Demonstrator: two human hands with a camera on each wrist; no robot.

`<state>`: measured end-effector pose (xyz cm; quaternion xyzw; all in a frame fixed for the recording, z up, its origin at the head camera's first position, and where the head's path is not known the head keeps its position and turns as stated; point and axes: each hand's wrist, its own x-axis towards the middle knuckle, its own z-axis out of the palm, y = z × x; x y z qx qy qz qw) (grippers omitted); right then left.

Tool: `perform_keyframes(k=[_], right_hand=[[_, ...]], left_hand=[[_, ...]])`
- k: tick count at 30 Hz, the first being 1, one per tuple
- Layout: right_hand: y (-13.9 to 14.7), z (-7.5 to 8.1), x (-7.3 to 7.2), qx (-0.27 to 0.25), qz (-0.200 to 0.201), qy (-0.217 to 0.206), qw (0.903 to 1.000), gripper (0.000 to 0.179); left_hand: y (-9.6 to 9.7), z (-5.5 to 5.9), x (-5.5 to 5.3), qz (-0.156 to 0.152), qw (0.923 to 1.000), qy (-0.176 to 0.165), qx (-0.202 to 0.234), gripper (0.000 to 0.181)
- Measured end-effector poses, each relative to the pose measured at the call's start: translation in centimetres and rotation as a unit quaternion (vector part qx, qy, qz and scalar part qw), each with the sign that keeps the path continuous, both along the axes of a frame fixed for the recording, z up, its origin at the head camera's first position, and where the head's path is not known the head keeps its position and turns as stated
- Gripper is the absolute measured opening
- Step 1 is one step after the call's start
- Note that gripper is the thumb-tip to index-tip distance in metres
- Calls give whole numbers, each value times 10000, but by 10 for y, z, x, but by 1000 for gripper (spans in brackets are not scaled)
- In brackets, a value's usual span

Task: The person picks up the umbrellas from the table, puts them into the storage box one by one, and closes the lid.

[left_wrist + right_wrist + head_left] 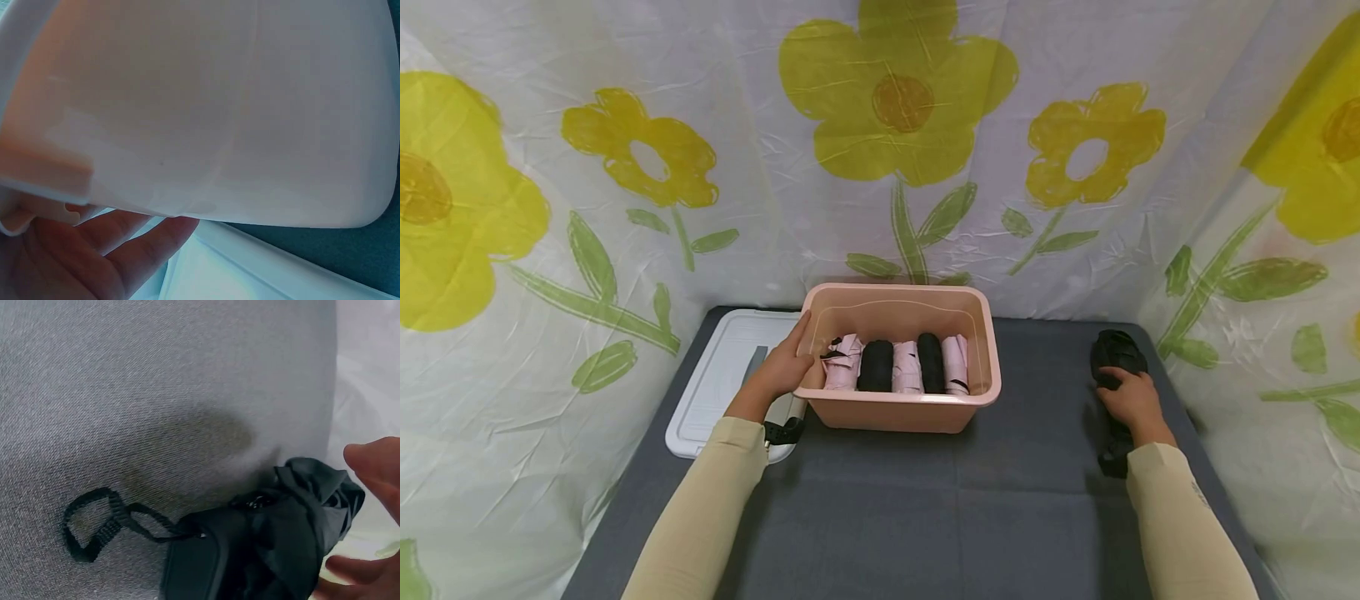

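A pink plastic storage bin (pixel 895 415) holds a row of rolled pink bundles (pixel 907 367) and black bundles (pixel 876 367). At its left end my left hand (pixel 781 367) grips the rim; the left wrist view shows fingers (pixel 153 247) against the outside of the wall. Far to the right lies a black folding umbrella (pixel 1117 348), its wrist loop (pixel 87 550) and loose canopy cloth visible in the right wrist view. Over it is my right hand (pixel 1137 406), thumb and fingers spread on either side of the canopy, with a gap at the thumb.
A white lid (pixel 700 408) lies flat left of the bin, partly under my left forearm. Dark grey cloth (pixel 880 517) covers the table. White curtains with yellow flowers (pixel 902 100) hang behind and at both sides.
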<state>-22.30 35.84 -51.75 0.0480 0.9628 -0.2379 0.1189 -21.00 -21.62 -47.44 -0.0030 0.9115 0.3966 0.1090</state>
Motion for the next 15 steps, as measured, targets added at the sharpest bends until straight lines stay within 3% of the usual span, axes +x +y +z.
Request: perform_keyframes(k=[3,9,15], right_hand=[[3,-3,1,17,-28,-172,9998,55],[4,-4,2,-175,-313,-904,9953,60],[5,-1,-3,-162,-257,-1517,9880,62]], left_hand=[[0,0,0,3,10000,-9,-10,79],[1,0,-1,10,10000,29,3,79],[0,0,-1,23,10000,-11,8,78]])
